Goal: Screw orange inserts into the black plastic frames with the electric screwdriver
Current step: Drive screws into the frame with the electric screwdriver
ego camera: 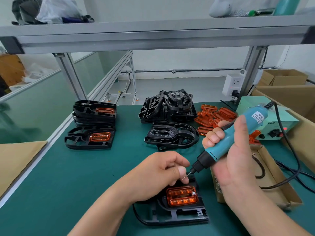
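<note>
A black plastic frame (172,216) lies at the front of the green table with an orange insert (182,195) seated in it; one screw shows at the insert's right end. My left hand (159,174) rests over the frame's far end and pinches a small screw (184,178) at the driver's bit. My right hand (233,150) grips the blue electric screwdriver (226,141), tilted with its tip (191,172) down-left, just above the frame.
Finished frames with inserts are stacked at the left (94,114), (89,137). Bare black frames (167,106), (171,135) and loose orange inserts (214,116) lie behind. A cardboard box (274,188), the driver's power unit (274,126) and its cable are at the right.
</note>
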### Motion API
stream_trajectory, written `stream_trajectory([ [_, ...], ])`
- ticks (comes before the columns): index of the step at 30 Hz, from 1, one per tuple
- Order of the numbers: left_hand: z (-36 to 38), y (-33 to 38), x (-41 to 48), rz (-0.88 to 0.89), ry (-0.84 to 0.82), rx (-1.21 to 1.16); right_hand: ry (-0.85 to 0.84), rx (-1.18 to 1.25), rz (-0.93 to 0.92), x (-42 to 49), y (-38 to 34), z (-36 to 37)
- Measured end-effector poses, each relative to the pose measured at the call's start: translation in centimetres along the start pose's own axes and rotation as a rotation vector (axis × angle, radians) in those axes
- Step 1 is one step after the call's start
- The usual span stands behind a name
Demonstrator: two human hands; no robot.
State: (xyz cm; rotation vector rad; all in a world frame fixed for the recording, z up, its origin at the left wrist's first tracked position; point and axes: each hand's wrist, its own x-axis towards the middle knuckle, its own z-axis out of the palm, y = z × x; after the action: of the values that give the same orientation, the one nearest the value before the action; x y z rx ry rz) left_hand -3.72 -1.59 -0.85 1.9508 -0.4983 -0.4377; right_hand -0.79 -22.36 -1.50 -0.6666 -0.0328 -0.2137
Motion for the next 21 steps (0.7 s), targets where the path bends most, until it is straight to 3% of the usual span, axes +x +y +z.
stream_trajectory([
  [7,-2.6,-1.2,0.0,-0.049,0.225,0.243,-0.057,-0.042,0.016,-0.5,0.4,0.5],
  [17,-3.8,-1.2,-0.8,-0.222,-0.009,0.526,-0.180,-0.118,0.036,-1.9,1.8,2.2],
  [21,-3.6,-1.2,-0.8,-0.232,-0.026,0.549,-0.258,-0.159,0.045,-2.3,2.2,2.6],
])
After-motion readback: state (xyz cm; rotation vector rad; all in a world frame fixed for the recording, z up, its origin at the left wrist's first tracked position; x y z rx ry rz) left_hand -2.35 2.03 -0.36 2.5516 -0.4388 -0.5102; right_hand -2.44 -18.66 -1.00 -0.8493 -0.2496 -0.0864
